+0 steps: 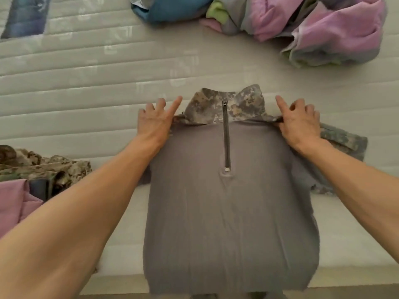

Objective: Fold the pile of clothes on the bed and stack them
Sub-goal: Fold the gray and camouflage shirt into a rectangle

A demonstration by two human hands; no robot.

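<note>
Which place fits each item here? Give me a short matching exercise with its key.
Things:
1. grey zip shirt
2. pink and blue bundle
3. camouflage clothes
4. camouflage sleeve

Places:
A. far side of the bed, upper right
B. left edge, near the left arm
C. spread flat in the centre
D. sticking out under the right wrist

Pairs: 1-C, 2-A, 3-B, 4-D

Light soft, even, daylight-like; brightest on the mattress (86, 87) at upper left, with faint sheen on its quilted ridges. Shadows under my forearms weak. Overall softness, wide-angle bowing at the edges, lower corners blurred.
</note>
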